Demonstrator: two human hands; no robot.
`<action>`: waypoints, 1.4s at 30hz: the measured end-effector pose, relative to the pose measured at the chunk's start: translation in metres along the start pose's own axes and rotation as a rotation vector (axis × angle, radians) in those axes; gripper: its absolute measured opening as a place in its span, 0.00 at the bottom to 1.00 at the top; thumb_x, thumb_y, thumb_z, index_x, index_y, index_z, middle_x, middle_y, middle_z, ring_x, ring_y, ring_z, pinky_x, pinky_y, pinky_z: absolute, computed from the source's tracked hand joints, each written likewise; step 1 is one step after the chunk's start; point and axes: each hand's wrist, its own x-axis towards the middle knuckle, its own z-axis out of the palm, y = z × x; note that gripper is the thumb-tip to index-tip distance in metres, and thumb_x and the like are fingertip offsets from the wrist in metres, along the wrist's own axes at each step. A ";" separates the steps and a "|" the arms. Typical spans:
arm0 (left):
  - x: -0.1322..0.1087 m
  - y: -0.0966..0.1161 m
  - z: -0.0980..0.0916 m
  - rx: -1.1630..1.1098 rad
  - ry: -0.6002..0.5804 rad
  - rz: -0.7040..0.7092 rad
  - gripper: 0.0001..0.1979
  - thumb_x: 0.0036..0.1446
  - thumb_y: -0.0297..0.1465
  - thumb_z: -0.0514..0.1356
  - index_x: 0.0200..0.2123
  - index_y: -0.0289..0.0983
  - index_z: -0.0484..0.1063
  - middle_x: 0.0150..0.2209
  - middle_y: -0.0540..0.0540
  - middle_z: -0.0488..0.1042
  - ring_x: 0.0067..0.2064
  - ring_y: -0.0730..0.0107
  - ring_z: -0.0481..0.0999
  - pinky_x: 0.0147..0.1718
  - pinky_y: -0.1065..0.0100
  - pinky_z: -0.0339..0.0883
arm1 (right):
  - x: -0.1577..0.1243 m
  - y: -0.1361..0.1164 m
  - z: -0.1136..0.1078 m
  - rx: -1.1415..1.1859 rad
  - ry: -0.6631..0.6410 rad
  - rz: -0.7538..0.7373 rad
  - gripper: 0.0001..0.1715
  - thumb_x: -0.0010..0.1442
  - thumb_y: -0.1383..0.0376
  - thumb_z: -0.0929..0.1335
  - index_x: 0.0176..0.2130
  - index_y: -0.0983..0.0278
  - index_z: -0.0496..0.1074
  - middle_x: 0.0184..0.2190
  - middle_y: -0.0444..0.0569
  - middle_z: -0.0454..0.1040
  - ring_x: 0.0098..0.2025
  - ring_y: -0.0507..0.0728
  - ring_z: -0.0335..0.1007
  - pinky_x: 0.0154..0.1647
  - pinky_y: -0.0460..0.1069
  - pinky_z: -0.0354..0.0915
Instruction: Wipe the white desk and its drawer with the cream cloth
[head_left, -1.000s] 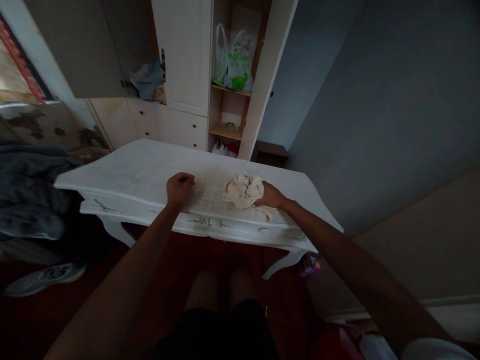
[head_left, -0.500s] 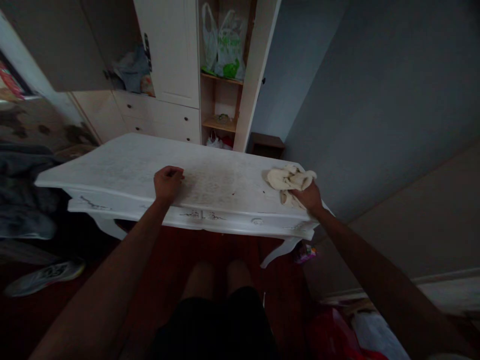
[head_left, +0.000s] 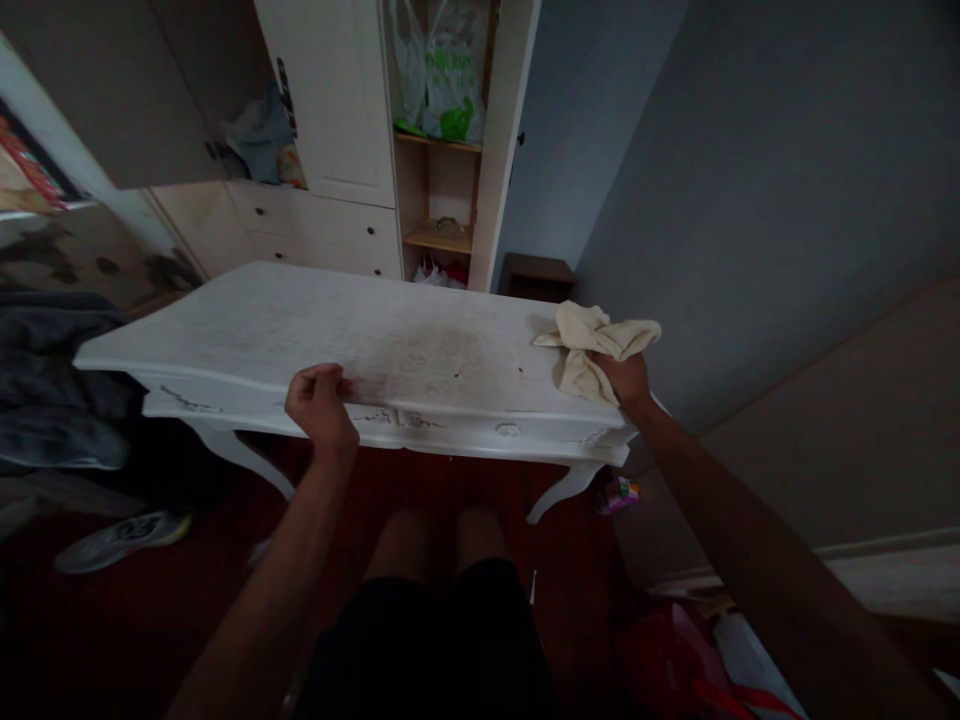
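A white table (head_left: 330,315) with carved trim stands before me, its top smudged with grey-brown dirt around the middle and marked by two small dark specks. My right hand (head_left: 626,380) is closed on a crumpled cream cloth (head_left: 589,350) at the table's right end, and part of the cloth rests on the tabletop. Over the front edge, left of the dirty patch, is my left hand (head_left: 319,400). Its fingers are curled together; whether anything small is between them is hidden.
Behind the table is a white wardrobe (head_left: 337,110), one compartment holding plastic bags (head_left: 454,85). A grey wall (head_left: 750,200) runs close on the right. Dark clothing (head_left: 56,370) and a shoe (head_left: 124,540) are at the left. A red bag (head_left: 667,660) lies at lower right.
My left hand has drawn back from the tabletop to the front edge. My right hand has moved slightly up and right with the cloth, which is now more spread out.
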 end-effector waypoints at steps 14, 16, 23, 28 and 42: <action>-0.162 -0.047 0.032 -0.040 -0.683 -1.394 0.16 0.61 0.37 0.53 0.38 0.31 0.73 0.36 0.34 0.79 0.36 0.59 0.80 0.38 0.61 0.74 | 0.000 -0.003 0.001 0.017 0.025 0.039 0.26 0.46 0.59 0.75 0.45 0.66 0.75 0.48 0.56 0.79 0.50 0.64 0.75 0.55 0.60 0.67; -0.161 -0.049 0.042 -0.083 -0.653 -1.438 0.17 0.61 0.37 0.53 0.41 0.28 0.72 0.36 0.33 0.79 0.37 0.57 0.80 0.40 0.61 0.74 | 0.000 -0.006 0.001 0.025 0.023 0.039 0.24 0.46 0.59 0.75 0.44 0.66 0.76 0.46 0.56 0.79 0.49 0.65 0.76 0.55 0.60 0.68; -0.166 -0.057 0.055 -0.109 -0.596 -1.570 0.24 0.61 0.38 0.54 0.51 0.23 0.67 0.37 0.30 0.78 0.39 0.54 0.80 0.39 0.59 0.76 | 0.001 -0.012 0.000 -0.005 0.023 0.075 0.24 0.46 0.60 0.75 0.44 0.66 0.76 0.45 0.56 0.80 0.50 0.65 0.76 0.55 0.60 0.68; -0.168 -0.060 0.057 -0.198 -0.478 -1.545 0.13 0.61 0.31 0.55 0.45 0.28 0.70 0.32 0.38 0.77 0.34 0.63 0.80 0.38 0.65 0.75 | -0.001 -0.016 -0.001 -0.010 0.032 0.092 0.25 0.47 0.60 0.75 0.45 0.64 0.75 0.46 0.54 0.79 0.50 0.64 0.76 0.56 0.59 0.68; -0.171 -0.068 0.051 -0.229 -0.460 -1.522 0.12 0.60 0.33 0.58 0.41 0.30 0.72 0.34 0.38 0.75 0.36 0.64 0.79 0.40 0.65 0.75 | 0.001 -0.008 0.000 -0.007 0.046 0.043 0.24 0.45 0.57 0.76 0.42 0.63 0.76 0.43 0.54 0.80 0.49 0.66 0.76 0.53 0.59 0.70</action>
